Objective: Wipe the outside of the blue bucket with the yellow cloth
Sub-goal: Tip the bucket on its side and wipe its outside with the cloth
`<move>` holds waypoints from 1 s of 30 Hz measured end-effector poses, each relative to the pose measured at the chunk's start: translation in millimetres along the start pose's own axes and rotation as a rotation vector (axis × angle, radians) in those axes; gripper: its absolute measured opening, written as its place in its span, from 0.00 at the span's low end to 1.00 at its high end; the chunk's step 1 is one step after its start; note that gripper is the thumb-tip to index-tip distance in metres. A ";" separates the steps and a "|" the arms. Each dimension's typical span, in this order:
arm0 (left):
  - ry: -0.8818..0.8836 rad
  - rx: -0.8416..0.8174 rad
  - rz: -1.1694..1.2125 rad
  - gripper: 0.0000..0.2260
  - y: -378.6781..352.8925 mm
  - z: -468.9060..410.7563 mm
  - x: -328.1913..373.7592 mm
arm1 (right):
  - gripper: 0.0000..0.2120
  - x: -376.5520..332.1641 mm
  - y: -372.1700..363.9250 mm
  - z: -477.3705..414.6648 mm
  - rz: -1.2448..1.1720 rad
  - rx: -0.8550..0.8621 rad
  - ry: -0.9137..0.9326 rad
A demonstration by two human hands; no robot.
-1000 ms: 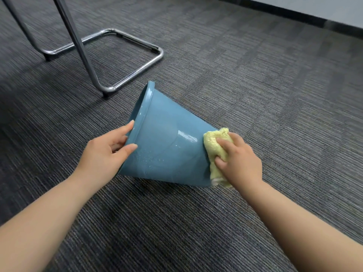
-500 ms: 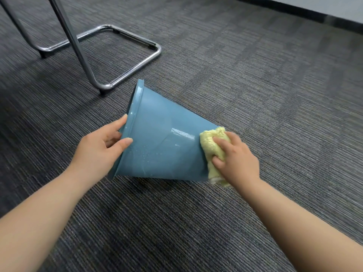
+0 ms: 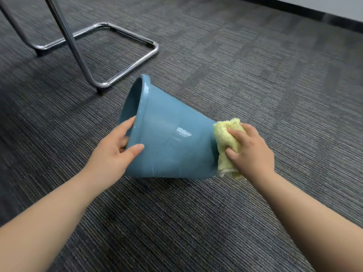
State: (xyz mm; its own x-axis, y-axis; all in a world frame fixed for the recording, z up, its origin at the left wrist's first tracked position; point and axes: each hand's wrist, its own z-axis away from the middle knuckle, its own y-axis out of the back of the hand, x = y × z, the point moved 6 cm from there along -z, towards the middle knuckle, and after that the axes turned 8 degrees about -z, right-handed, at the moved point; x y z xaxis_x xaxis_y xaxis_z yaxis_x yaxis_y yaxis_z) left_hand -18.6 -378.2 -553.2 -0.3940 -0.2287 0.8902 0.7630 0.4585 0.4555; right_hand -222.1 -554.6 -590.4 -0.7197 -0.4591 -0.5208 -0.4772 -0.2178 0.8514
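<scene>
The blue bucket [image 3: 167, 138] lies on its side on the grey carpet, its open mouth turned to the left and away from me. My left hand [image 3: 115, 152] grips the rim, thumb on the outer wall and fingers curled inside. A bunched yellow cloth [image 3: 225, 142] is pressed against the bucket's base end at the right. My right hand [image 3: 249, 152] is shut on that cloth, covering its right half. The bucket's underside and base face are hidden.
A chrome chair frame [image 3: 125, 75] stands on the carpet just behind and left of the bucket, its slanted leg [image 3: 68, 38] rising toward the top left. A dark skirting strip [image 3: 314, 15] runs along the wall at the top right.
The bucket has turned a little, so more of its inner wall shows at the mouth. My right hand and the cloth have slid right, off the side wall onto the base end.
</scene>
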 end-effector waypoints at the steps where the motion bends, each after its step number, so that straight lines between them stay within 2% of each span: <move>1: 0.010 0.043 0.078 0.24 2.8 -1.9 0.5 | 0.20 -3.9 3.4 -1.5 -0.010 0.013 0.010; 3: 0.044 0.106 0.207 0.21 8.7 -5.2 0.5 | 0.20 -9.5 7.3 -1.3 -0.019 0.022 0.022; 6: 0.107 0.088 0.315 0.19 8.2 -3.8 -1.7 | 0.20 -11.7 9.4 1.7 -0.002 0.006 0.026; 12: 0.193 0.028 0.332 0.17 4.0 -1.6 -9.5 | 0.20 -12.0 2.7 8.8 0.053 -0.087 0.017; 16: 0.231 0.096 0.226 0.12 9.7 -0.2 -12.1 | 0.19 -18.2 -2.4 10.5 0.098 -0.105 0.057; 18: 0.250 0.183 0.054 0.09 17.7 -0.1 -14.6 | 0.20 -17.3 -7.3 9.4 0.127 -0.134 0.022; 20: 0.217 0.213 -0.132 0.12 22.2 -0.8 -11.7 | 0.20 -15.3 -11.4 7.6 0.163 -0.155 -0.011; 22: 0.149 0.149 -0.228 0.16 23.3 -2.0 -4.9 | 0.20 -12.8 -12.0 4.4 0.193 -0.154 -0.041; 25: 0.101 -0.113 -0.316 0.22 19.2 -1.1 1.2 | 0.20 -5.2 -8.7 -0.3 0.199 -0.143 -0.110; 27: 0.101 -0.262 -0.316 0.23 14.0 2.9 1.6 | 0.20 -0.6 -5.8 -1.6 0.191 -0.149 -0.138; 30: 0.081 -0.260 -0.269 0.23 11.9 6.1 2.2 | 0.20 -6.2 4.7 -3.7 0.144 -0.137 -0.120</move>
State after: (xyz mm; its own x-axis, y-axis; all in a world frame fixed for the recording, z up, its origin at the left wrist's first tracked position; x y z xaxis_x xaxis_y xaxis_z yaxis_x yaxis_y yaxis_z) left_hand -13.5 -368.0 -545.9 -0.5643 -0.3830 0.7314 0.7465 0.1417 0.6501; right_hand -218.0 -556.0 -582.9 -0.8343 -0.3899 -0.3897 -0.2980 -0.2757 0.9139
